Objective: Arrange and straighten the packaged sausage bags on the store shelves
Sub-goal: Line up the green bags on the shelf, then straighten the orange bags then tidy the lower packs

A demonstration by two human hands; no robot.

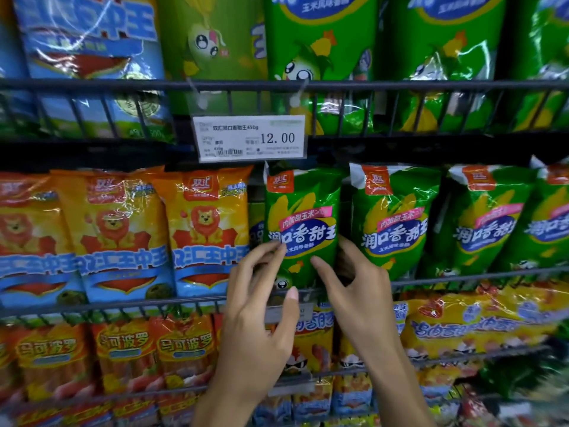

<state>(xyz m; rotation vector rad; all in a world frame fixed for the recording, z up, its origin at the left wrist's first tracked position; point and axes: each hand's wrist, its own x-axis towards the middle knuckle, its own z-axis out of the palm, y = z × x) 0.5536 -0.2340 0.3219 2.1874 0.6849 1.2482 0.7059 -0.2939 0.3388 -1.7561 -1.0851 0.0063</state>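
A green sausage bag (303,211) stands upright on the middle shelf, just below the price tag. My left hand (258,318) reaches up to its left edge; the fingertips touch that edge and the thumb stays free in front of the shelf rail. My right hand (360,297) is at the bag's right edge, with the thumb on the front and the fingers curled round the side. More green bags (394,220) of the same kind stand to the right, leaning slightly. Orange and blue lion bags (206,229) fill the row to the left.
A price tag (249,138) reading 12.00 hangs from the upper shelf's wire rail (400,84). Large green bags (320,41) and a blue bag (92,41) stand above. Orange sausage packs (129,355) fill the lower shelf behind a wire rail (123,306).
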